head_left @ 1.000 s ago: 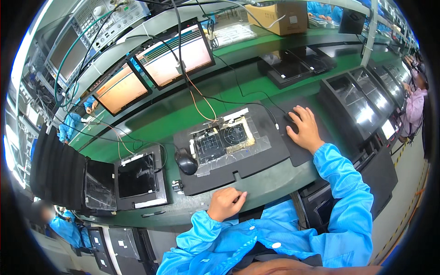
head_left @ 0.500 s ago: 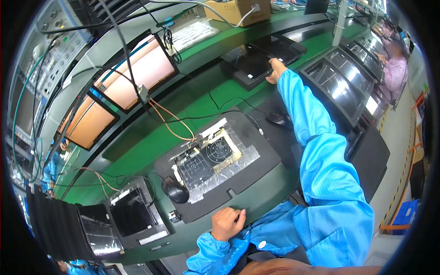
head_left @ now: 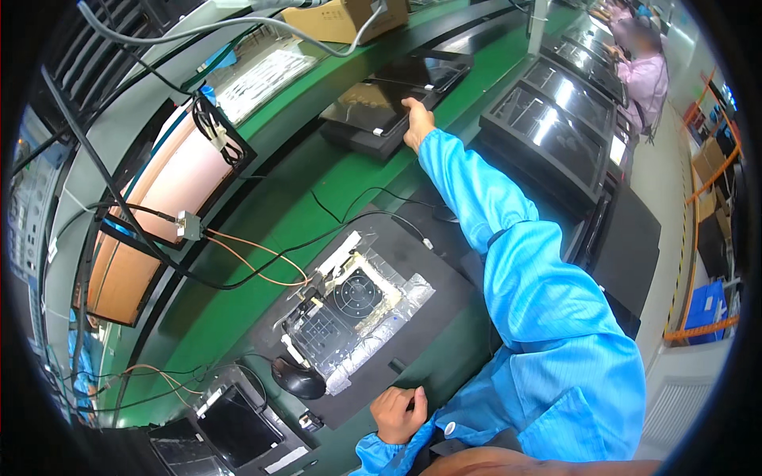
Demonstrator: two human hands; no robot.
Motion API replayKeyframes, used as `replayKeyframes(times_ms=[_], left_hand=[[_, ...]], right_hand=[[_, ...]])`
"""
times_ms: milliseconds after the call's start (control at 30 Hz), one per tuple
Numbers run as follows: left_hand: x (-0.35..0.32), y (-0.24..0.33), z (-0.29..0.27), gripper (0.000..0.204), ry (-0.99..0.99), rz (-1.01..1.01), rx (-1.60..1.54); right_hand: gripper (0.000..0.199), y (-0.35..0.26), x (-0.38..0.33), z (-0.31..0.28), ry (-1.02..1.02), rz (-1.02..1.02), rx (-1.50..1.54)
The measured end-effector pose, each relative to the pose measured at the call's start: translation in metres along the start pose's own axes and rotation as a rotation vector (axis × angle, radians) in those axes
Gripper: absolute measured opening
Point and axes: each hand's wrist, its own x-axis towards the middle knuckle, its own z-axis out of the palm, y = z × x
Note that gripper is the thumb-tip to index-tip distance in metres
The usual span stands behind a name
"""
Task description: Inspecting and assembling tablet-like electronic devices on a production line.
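My right hand (head_left: 417, 120), in a blue sleeve, reaches far across the green bench and grips the near edge of a black flat panel (head_left: 373, 103) lying on a black tray. My left hand (head_left: 398, 412) rests on the front edge of a black fixture (head_left: 429, 270) right before me, fingers curled, nothing visibly held. On that fixture lies an opened panel with silver foil and a circuit board (head_left: 353, 305), wires running from it. A black mouse (head_left: 299, 379) sits left of my left hand.
Two lit orange-white monitors (head_left: 163, 198) stand tilted at the left behind cables. Black trays with glossy panels (head_left: 556, 127) line the right side. A cardboard box (head_left: 341, 20) sits at the back. Another person in pink (head_left: 643, 71) works at the far right.
My right arm has stretched further away to the far panel and now grips its edge. My view has swung closer to the bench. My left hand stays at the fixture's front edge.
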Motion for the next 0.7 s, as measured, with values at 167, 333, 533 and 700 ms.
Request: replayKeyframes(times_ms=[167,333,533,700], left_hand=[[-0.002,0.004,-0.001,0.017,0.009,-0.011,0.006],[-0.005,0.004,0.001,0.017,0.013,-0.005,0.010],[-0.006,0.004,0.005,0.017,0.031,0.041,0.014],[-0.008,0.006,0.006,0.017,0.058,0.039,0.025]], right_hand=[[0.059,-0.019,-0.027,-0.015,-0.042,-0.045,0.029],[0.084,-0.057,-0.043,-0.022,-0.179,-0.120,0.014],[0.100,-0.127,-0.045,-0.052,-0.228,-0.174,0.034],[0.050,-0.198,-0.084,-0.080,-0.356,-0.174,0.054]])
